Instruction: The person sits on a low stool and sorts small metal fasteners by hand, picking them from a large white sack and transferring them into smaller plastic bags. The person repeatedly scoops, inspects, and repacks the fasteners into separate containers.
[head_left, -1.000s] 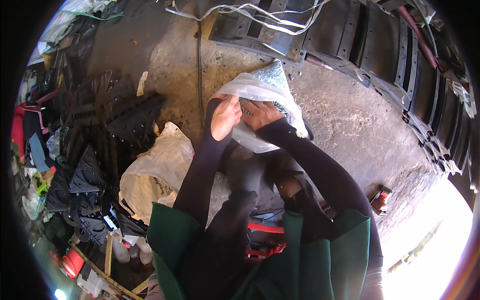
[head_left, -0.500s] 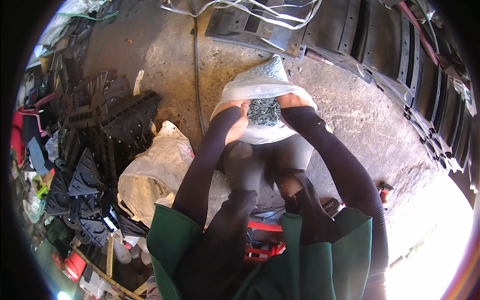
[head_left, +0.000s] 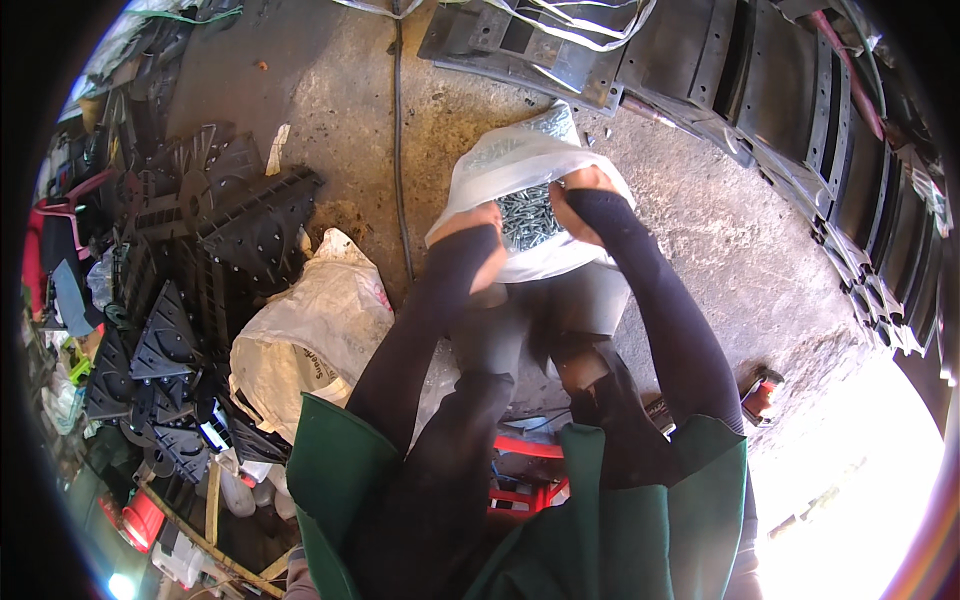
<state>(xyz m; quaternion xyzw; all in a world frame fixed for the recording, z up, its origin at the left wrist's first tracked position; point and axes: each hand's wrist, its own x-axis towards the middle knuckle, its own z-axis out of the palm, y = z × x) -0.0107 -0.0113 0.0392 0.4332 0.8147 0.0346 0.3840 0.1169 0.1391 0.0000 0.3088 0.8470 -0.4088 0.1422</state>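
Between my knees stands a white translucent plastic bag [head_left: 545, 263], its mouth spread wide. Loose grey metal screws or nails [head_left: 531, 216] show inside; their exact kind is too small to tell. My left hand [head_left: 490, 262] is closed on the left side of the bag's mouth, with most of its fingers hidden by plastic and the dark sleeve. On the other side, my right hand [head_left: 592, 178] grips the rim at the upper right, fingertips tucked under the plastic. The far end of the bag narrows to a corner with metal pieces showing through.
A crumpled whitish sack [head_left: 325, 300] lies left of my legs. Black triangular plastic parts [head_left: 165, 340] are heaped beyond it. A dark cable [head_left: 399, 140] crosses the concrete floor. Dark metal panels [head_left: 680, 55] line the upper right. Something red [head_left: 530, 448] sits beneath me.
My right hand has risen along the rim, pulling that side of the bag up and inward. My left hand has shifted slightly down, and the mouth now sits tilted.
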